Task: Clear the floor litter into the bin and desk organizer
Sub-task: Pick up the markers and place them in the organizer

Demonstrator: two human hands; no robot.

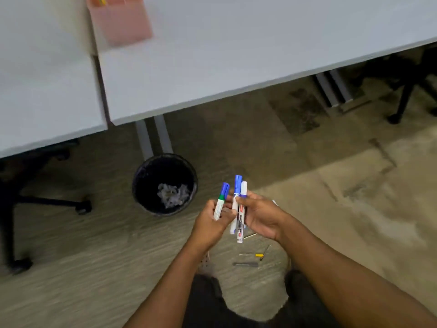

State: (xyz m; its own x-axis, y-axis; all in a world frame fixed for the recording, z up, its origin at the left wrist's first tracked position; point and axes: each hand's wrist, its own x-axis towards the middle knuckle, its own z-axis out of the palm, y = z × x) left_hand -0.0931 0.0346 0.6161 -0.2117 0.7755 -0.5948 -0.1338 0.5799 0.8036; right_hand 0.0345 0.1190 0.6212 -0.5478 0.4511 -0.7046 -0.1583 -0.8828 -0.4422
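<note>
Looking down from the head view, the person's two hands are out front over the floor, both busy with markers. Left hand (212,222) has its fingers (210,209) curled round one white marker with a green band and blue cap (220,202), held nearly upright. Right hand (259,215) is gripping two more whiteboard markers (238,209) side by side, caps pointing up, one cap blue and the other pale; the thumb is clamped across them, so that hand is properly closed on the pair. The two hands are just beside each other, nearly touching.

Black round bin (164,184) sits on the floor just past the hands, to the left of them, by the table leg, with crumpled paper (173,194) at the bottom. Pink desk organizer (120,20) is up on the white table (236,55), far top left, blurry, with something orange and green poking out that I can't make out.

Litter on the floor below the hands: a small yellow-tipped piece (259,255), a grey stick-like thing (246,264) and a couple of thin bits near them, too small to tell what they are. Black chair base (54,202) with castors sits under the left table. Person's dark trousers show at the bottom edge.
</note>
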